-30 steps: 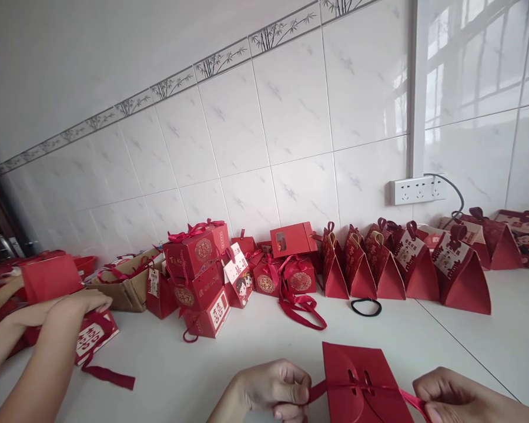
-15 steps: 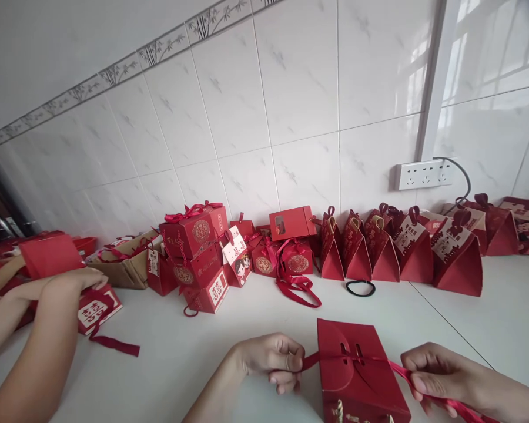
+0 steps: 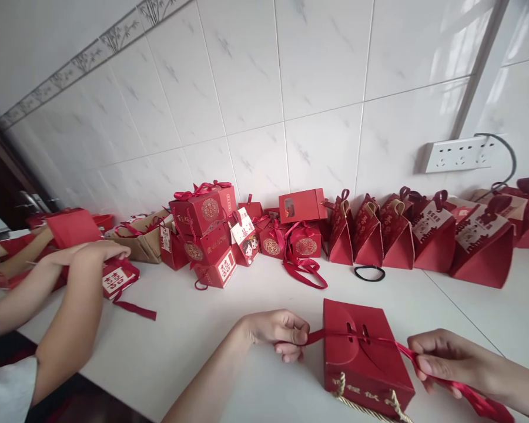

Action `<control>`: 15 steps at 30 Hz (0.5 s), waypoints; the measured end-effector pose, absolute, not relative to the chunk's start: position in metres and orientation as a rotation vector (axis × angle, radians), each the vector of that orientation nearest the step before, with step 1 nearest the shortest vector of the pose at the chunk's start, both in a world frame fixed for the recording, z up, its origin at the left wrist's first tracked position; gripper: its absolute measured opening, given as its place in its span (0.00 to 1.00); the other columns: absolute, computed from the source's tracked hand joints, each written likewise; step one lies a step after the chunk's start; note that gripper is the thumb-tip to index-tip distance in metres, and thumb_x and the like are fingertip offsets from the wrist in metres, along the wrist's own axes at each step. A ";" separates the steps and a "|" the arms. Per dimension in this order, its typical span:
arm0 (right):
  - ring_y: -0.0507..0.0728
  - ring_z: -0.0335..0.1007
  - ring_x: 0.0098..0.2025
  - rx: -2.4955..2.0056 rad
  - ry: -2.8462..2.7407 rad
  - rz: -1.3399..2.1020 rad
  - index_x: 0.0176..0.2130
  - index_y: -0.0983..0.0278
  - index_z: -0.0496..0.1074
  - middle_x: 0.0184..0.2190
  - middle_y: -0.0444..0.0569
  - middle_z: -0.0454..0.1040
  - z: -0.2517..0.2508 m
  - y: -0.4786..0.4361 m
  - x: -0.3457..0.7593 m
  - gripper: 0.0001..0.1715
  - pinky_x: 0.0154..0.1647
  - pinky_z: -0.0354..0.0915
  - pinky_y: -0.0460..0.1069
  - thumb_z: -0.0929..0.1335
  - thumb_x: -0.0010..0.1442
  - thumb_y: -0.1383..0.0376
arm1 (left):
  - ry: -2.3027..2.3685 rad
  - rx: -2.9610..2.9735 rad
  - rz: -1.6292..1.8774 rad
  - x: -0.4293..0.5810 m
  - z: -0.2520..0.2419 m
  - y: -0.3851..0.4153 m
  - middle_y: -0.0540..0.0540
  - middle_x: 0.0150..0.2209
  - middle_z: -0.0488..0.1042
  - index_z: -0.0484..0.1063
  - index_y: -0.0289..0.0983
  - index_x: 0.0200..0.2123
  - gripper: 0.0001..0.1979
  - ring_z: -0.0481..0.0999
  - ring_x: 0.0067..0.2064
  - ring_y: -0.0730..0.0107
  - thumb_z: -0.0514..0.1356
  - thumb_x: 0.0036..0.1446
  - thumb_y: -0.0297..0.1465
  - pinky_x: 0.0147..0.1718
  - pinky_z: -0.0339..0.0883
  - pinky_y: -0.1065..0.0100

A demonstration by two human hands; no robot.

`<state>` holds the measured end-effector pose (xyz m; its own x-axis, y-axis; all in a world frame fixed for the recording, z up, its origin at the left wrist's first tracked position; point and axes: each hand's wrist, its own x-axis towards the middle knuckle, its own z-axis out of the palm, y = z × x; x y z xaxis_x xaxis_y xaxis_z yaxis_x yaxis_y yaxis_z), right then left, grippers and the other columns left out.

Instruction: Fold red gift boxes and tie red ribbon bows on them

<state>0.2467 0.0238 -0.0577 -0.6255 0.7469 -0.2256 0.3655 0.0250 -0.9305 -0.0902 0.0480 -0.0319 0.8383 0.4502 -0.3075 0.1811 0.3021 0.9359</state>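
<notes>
A red gift box [image 3: 364,358] with a gold cord handle lies flat on the white counter [image 3: 194,341] in front of me. A red ribbon [image 3: 461,390] runs through the slots in its lid. My left hand [image 3: 280,335] pinches the ribbon's left end just beside the box. My right hand [image 3: 445,359] is closed on the ribbon's right end, which trails off toward the lower right. Both hands hold the ribbon taut across the lid.
Another person's hands [image 3: 92,254] at the left rest on a red box with a white label [image 3: 119,279]. Stacked red boxes [image 3: 205,235] and several triangular red bags [image 3: 397,235] line the tiled wall. A black hair tie [image 3: 369,272] lies near them. A power strip [image 3: 461,154] hangs on the wall.
The view has tipped down, showing more of the box and its cord handle. My hands have kept their grip on the ribbon ends and drawn slightly apart. The other person's hands stay put.
</notes>
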 end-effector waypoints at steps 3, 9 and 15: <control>0.49 0.61 0.24 -1.192 -1.968 1.684 0.26 0.66 0.70 0.23 0.46 0.68 -0.044 0.020 0.242 0.30 0.24 0.55 0.43 0.67 0.54 0.41 | 0.604 1.282 0.184 -0.091 -0.031 0.048 0.60 0.09 0.57 0.58 0.38 0.20 0.28 0.62 0.17 0.78 0.67 0.42 0.53 0.33 0.61 0.66; 0.47 0.58 0.22 -1.193 -1.912 1.716 0.25 0.66 0.68 0.24 0.46 0.68 -0.016 0.014 0.233 0.31 0.22 0.54 0.44 0.69 0.50 0.40 | 0.639 1.292 0.184 -0.092 -0.028 0.048 0.59 0.08 0.57 0.58 0.38 0.21 0.26 0.61 0.16 0.77 0.65 0.46 0.52 0.26 0.58 0.70; 0.50 0.65 0.25 -0.927 -1.740 1.679 0.28 0.68 0.69 0.24 0.48 0.71 -0.015 0.014 0.230 0.40 0.27 0.60 0.47 0.64 0.50 0.33 | 0.643 1.280 0.241 -0.086 -0.019 0.048 0.44 0.25 0.76 0.70 0.31 0.28 0.25 0.71 0.26 0.73 0.64 0.48 0.51 0.25 0.57 0.71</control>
<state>0.2295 0.0139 -0.0155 -0.6141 0.7854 -0.0773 0.1052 -0.0157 -0.9943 -0.0858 0.0479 -0.0188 0.8030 0.5088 -0.3102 0.1788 0.2909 0.9399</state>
